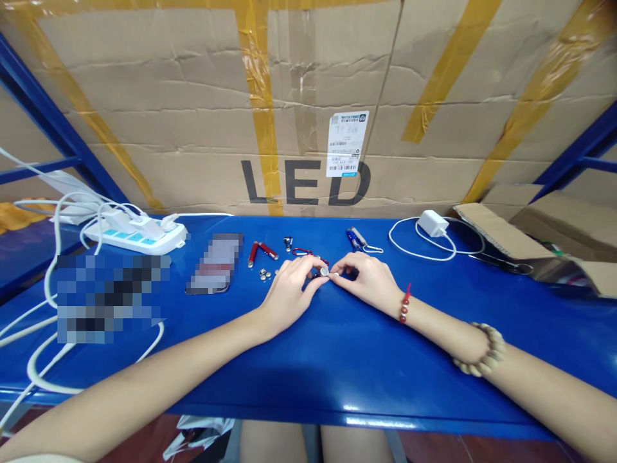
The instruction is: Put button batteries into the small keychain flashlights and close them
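Note:
Both my hands rest on the blue table (337,360) and meet at its middle. My left hand (289,289) is closed in a pinch on a small dark cylinder with a silver round end (324,272). My right hand (369,278) pinches the same small part from the right side. A red ring or cord (308,253) lies just behind my fingers. To the left of my left hand lie a few silver button cells (263,274) and two red tube parts (260,252). A small silver piece (288,242) sits behind them.
A blue small torch with a white cord (357,239) lies behind my right hand. A white charger with a cable (432,225) sits at the right. A white power strip (139,235) and a phone (216,263) lie left. A big cardboard box (308,109) stands behind.

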`<state>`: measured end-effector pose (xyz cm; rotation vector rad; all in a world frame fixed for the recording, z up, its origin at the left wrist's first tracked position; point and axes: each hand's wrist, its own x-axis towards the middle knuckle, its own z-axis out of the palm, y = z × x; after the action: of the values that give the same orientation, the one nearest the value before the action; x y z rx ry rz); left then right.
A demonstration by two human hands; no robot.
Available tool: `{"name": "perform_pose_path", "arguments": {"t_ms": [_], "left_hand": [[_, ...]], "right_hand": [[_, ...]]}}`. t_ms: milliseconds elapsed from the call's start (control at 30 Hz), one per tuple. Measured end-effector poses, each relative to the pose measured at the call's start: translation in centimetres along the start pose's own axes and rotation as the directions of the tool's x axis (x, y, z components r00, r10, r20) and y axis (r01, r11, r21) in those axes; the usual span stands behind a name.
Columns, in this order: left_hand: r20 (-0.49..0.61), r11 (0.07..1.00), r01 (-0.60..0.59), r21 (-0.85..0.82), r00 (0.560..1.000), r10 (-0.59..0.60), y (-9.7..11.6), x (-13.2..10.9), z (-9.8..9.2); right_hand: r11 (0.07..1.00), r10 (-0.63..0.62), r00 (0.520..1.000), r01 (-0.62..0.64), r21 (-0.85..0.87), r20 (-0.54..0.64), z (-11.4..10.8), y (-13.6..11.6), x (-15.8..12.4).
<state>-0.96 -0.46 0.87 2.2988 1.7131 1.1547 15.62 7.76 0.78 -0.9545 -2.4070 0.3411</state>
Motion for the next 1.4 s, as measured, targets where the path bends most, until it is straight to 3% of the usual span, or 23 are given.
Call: {"name": "perform_pose_path", "arguments": {"t_ms": [333,567,833,967,1067,1200,1400], "left_hand": [[-0.002,1.0,-0.014,0.013,1.0,0.014,0.2,0.0,-0.1],[-0.011,1.0,-0.01,-0.003,1.0,0.01,0.1,0.0,-0.1],[-0.016,1.0,-0.007,-0.015,1.0,0.007,0.2,0.0,-0.1],[-0.009,1.0,-0.003,-0.021,1.0,0.002,0.2,0.0,-0.1],[-0.004,1.0,-0.005,-0.018,1.0,0.005,0.2,0.0,-0.2],[0.007,1.0,-0.019,-0.002,1.0,0.019,0.1,0.1,-0.2],[0.023,0.999,-0.038,0.012,0.999,0.038,0.2,0.0,-0.3]], "right_hand": [[0.992,-0.106,0.994,0.106,0.075,0.0,0.1,0.4,0.0],[1.0,0.027,0.999,-0.027,-0.008,-0.025,-0.1,0.2,0.0],[1.0,-0.004,1.0,0.004,0.01,-0.006,-0.2,0.0,-0.1],[0.998,-0.022,0.997,0.026,0.052,-0.071,-0.1,-0.2,-0.1],[0.99,-0.076,0.975,0.099,0.1,-0.209,-0.1,-0.3,-0.1],[0.955,-0.188,0.908,0.258,0.146,-0.375,-0.2,-0.4,-0.3],[0.899,-0.388,0.842,0.436,0.049,-0.374,-0.4,-0.6,-0.9]]}}
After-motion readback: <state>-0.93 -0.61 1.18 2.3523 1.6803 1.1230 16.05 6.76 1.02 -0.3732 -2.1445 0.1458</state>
